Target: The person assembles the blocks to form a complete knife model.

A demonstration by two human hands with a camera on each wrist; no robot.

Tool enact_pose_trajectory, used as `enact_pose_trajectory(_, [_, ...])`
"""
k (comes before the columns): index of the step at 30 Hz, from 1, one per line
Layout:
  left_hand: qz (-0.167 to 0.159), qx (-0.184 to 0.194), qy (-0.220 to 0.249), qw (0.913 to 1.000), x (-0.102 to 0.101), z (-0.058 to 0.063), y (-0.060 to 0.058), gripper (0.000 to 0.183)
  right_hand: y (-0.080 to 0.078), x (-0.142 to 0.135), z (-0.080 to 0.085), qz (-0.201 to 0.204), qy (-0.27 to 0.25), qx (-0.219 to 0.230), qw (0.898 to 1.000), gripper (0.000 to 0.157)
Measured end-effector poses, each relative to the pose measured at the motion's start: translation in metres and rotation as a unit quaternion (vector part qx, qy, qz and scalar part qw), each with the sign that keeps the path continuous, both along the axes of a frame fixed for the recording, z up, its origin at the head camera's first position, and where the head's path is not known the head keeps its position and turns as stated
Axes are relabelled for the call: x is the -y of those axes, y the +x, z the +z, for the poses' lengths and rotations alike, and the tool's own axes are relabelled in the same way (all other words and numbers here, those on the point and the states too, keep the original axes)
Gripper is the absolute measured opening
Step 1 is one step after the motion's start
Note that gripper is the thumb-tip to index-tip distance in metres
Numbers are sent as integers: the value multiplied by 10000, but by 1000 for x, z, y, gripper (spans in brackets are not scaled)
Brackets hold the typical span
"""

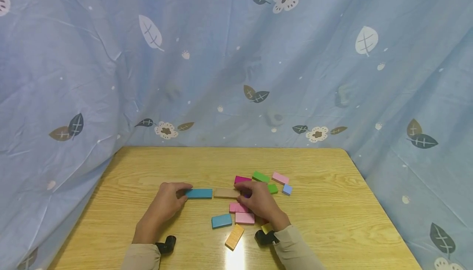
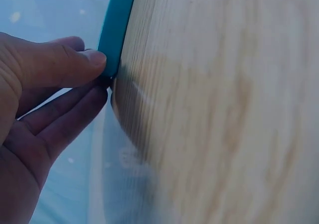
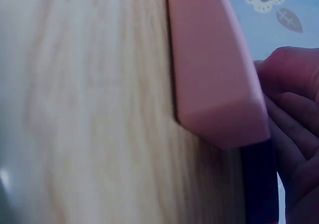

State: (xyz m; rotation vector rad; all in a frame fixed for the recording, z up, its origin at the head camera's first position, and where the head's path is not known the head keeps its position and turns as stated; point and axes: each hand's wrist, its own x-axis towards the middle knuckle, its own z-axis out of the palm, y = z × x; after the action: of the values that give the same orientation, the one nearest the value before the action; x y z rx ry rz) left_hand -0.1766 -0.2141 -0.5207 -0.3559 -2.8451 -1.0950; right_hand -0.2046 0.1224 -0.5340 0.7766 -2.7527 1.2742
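Observation:
In the head view my left hand (image 1: pixel 166 203) pinches the left end of a long blue block (image 1: pixel 199 194) lying on the table. The left wrist view shows the thumb and fingers at the end of that block (image 2: pixel 113 32). A tan wooden block (image 1: pixel 224 193) lies in line with it, a small gap between them. My right hand (image 1: pixel 261 201) pinches the tan block's right end with thumb and forefinger. In the right wrist view a pink block (image 3: pixel 214 64) hides the right fingertips, and a dark blue block (image 3: pixel 260 184) shows below it.
Around the right hand lie a magenta block (image 1: pixel 242 179), green blocks (image 1: pixel 260 176), a light pink block (image 1: pixel 280 178) and a small blue block (image 1: pixel 287 190). Nearer me are pink blocks (image 1: pixel 244 219), a shorter blue block (image 1: pixel 221 221), an orange block (image 1: pixel 234 237) and a partly hidden yellow block (image 1: pixel 266 228).

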Motion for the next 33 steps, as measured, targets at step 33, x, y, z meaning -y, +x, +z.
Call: enact_pose_trajectory(33, [17, 105, 32, 9999, 4, 3, -1, 36, -3, 9, 0, 136, 141, -156, 9997, 28])
